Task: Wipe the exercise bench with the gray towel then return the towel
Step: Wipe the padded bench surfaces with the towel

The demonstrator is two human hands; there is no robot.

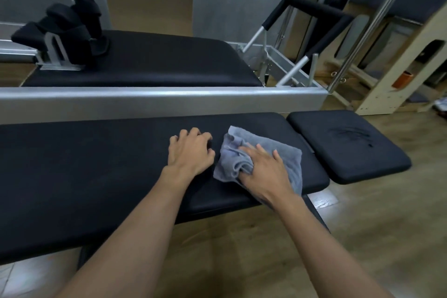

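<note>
Head view: my right hand (263, 169) pressed flat on the gray towel (287, 152) near the right end of the exercise bench (84, 176); my left hand (191, 152) rested loosely curled, empty. Long, overlapping leftward strokes seemed best.
</note>
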